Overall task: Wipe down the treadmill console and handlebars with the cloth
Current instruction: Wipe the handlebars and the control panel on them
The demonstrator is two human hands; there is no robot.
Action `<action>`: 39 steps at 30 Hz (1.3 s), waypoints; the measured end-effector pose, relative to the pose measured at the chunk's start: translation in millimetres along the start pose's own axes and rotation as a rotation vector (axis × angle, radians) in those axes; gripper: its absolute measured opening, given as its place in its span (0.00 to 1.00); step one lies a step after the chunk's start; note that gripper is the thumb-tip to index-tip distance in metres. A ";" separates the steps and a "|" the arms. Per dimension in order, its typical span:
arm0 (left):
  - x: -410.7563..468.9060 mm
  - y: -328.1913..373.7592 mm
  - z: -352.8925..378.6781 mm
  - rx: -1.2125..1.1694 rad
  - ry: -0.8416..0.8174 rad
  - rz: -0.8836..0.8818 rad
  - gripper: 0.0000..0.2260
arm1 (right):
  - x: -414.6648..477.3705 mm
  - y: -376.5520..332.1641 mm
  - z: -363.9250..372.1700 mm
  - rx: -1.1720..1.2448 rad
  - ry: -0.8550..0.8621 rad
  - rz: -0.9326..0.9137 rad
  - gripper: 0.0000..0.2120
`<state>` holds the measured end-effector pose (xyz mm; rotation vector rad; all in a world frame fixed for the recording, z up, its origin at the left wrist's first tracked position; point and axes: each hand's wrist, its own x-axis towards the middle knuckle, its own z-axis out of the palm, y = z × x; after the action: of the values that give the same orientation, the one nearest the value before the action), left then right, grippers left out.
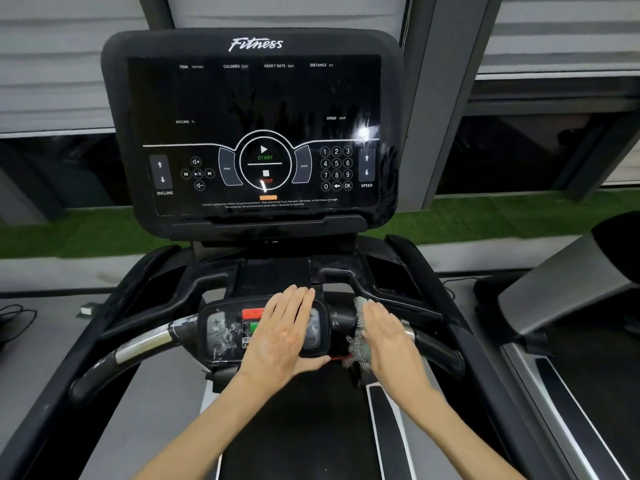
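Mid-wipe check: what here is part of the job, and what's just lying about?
Job:
- cloth, pressed on the right handlebar by the right hand
- handlebars
- console
- control panel, left hand flat on it

Lying about:
- cables on the floor, left
- small box
- next treadmill, right

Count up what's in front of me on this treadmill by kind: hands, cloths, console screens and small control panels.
Hands: 2, the left hand and the right hand
Cloths: 1, the cloth under the right hand
Console screens: 1, the console screen
Control panels: 1, the control panel under the left hand
Total: 5
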<state>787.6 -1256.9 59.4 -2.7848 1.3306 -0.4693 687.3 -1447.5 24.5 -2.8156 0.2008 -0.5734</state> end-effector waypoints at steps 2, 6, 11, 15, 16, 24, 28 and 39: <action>-0.3 -0.5 1.4 -0.011 -0.011 0.005 0.49 | 7.7 -19.2 7.6 0.015 -0.014 -0.038 0.32; -0.7 -1.1 1.6 -0.026 -0.006 0.006 0.48 | 12.0 -36.8 4.7 0.056 0.017 -0.096 0.33; -1.0 -2.0 3.6 -0.038 0.005 0.006 0.48 | -12.7 -30.9 2.1 -0.003 -0.021 -0.179 0.37; -0.8 -2.1 4.4 -0.038 -0.002 0.007 0.48 | 11.8 -38.3 3.3 0.039 -0.028 -0.102 0.33; -0.6 -2.1 4.6 -0.037 0.008 0.009 0.47 | 17.7 -39.0 -0.5 0.055 -0.041 -0.096 0.32; -0.6 -2.7 1.9 -0.026 0.021 0.015 0.48 | 17.0 -35.1 -12.2 0.002 -0.037 -0.178 0.32; -1.6 -2.5 2.4 -0.034 0.001 0.010 0.48 | -5.2 -29.6 1.9 -0.063 0.074 -0.254 0.31; -1.2 -1.5 3.5 -0.048 0.028 0.012 0.47 | 14.0 -41.6 -0.9 0.045 -0.039 -0.099 0.35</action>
<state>789.0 -1255.4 55.9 -2.8174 1.3818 -0.4835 703.1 -1410.5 42.0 -2.8024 0.0406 -0.5372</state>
